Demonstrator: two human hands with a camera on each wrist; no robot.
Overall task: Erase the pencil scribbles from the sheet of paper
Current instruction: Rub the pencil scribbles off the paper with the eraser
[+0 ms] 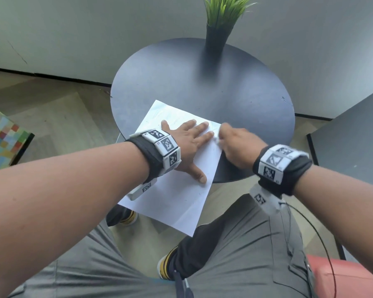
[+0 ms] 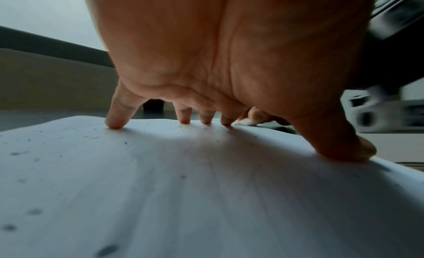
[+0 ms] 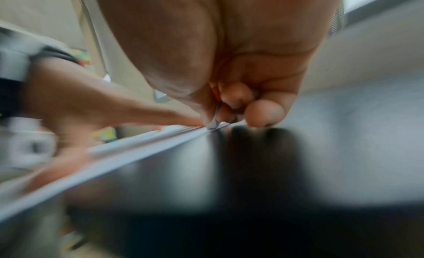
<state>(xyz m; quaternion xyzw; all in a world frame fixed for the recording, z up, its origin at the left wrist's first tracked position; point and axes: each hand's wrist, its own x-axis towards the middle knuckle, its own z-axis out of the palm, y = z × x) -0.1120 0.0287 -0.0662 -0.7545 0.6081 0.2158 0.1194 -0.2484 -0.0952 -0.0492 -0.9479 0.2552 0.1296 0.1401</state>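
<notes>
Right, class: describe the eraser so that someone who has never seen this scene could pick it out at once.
Start at the round dark table with the potted plant at its far side. A white sheet of paper overhangs the near edge, pinned flat by the left hand. At the sheet's right edge, the right hand pinches a small whitish eraser, the only loose thing at the paper.

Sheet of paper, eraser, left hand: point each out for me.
sheet of paper [image 1: 181, 194], head view, bare near half.
eraser [image 2: 246, 122], left wrist view, white tip.
left hand [image 1: 187, 145], head view, back of hand.
</notes>
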